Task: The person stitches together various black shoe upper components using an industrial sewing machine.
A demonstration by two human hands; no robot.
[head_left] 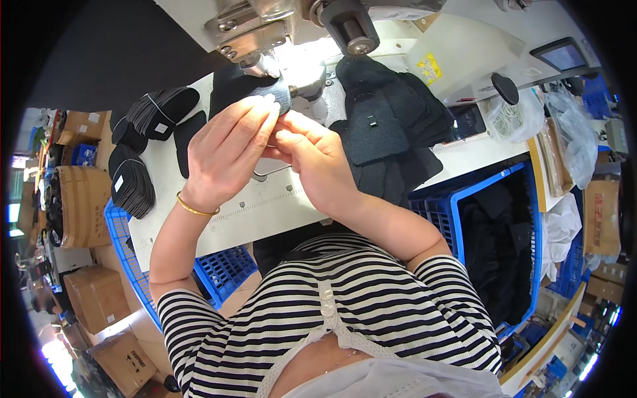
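Under the head of a sewing machine [255,50], a small dark grey fabric piece [282,96] sits in bright lamp light. My left hand [229,149] is closed, its fingertips pinching the piece from the left and above. From the right, my right hand [315,159] grips the same piece, thumb and fingers bent together. Both hands meet just in front of the machine's needle area. The fingers cover the lower part of the piece. A loose pile of black fabric pieces [378,132] lies to the right of my right hand.
Tied bundles of black fabric pieces [131,182] lie on the white table [219,229] at left. A blue crate [458,219] of dark fabric stands at lower right, another blue basket [225,268] below the table. Cardboard boxes [83,205] stack at far left.
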